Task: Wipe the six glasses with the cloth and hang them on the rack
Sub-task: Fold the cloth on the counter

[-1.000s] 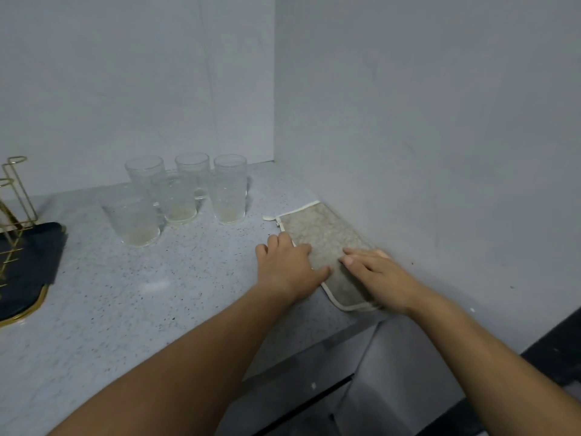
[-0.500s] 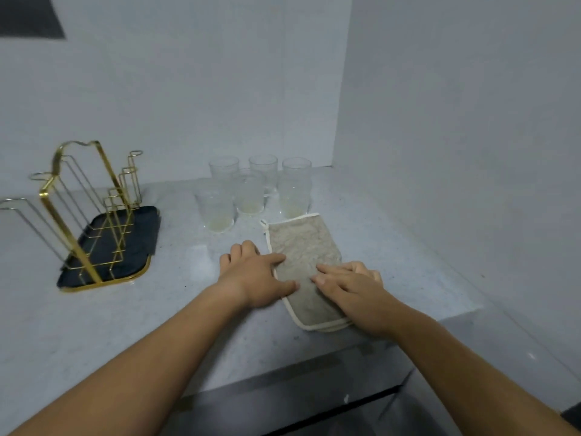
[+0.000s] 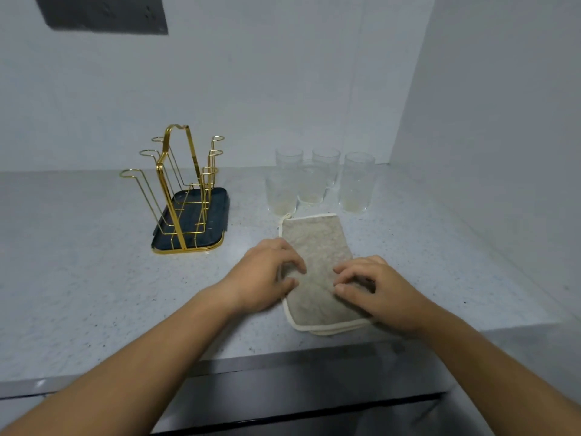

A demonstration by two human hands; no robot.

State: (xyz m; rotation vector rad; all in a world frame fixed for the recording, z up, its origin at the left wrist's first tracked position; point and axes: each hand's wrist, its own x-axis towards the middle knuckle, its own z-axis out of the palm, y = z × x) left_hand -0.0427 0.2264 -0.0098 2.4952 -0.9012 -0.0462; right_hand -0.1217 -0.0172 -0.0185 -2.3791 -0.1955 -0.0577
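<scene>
The cloth (image 3: 317,247), a grey-beige piece with a cream border, lies flat on the speckled counter (image 3: 94,278) near its front edge, with its far end just in front of the glasses (image 3: 311,188). The left hand (image 3: 267,275) sits at the cloth's left edge, fingers curled, fingertips and thumb pinching the fabric there. The right hand (image 3: 377,289) is on the cloth's right side, fingers bent, fingertips and thumb drawn together on the fabric. The cloth bunches slightly between the two hands. The glasses stand upright in a tight cluster near the corner where two walls meet, the rear ones partly hidden behind the front ones. They are clear, with a pale yellowish tint near their bases. To their left, apart from them, the gold wire rack (image 3: 179,184) stands on a dark tray (image 3: 220,209) with a gold rim, and its hooks hold nothing. A dark panel (image 3: 103,12) is on the wall at the upper left.
</scene>
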